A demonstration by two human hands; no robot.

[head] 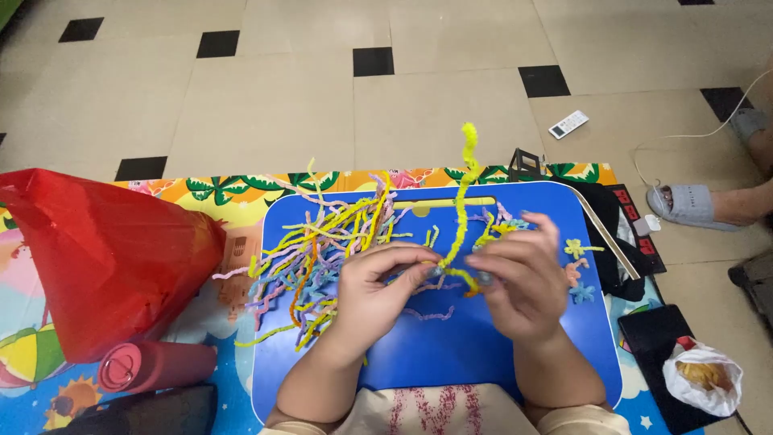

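My left hand (377, 286) and my right hand (519, 278) meet over a blue lap tray (451, 354). Both pinch the lower end of a yellow fuzzy pipe cleaner (463, 197), which stands up and curls at the top. A loose heap of pipe cleaners (322, 242) in yellow, pink, blue and orange lies on the tray's left half, just beside my left hand. A few small twisted pipe-cleaner flowers (578, 270) lie at the tray's right edge, near my right hand.
A red plastic bag (97, 250) and a pink bottle (157, 364) lie left on a colourful play mat (241, 189). A dark tablet (656, 342) with a white bag of food (702, 377) sits right. Another person's sandalled foot (696, 205), a cable and a white remote (568, 124) rest on the tiled floor.
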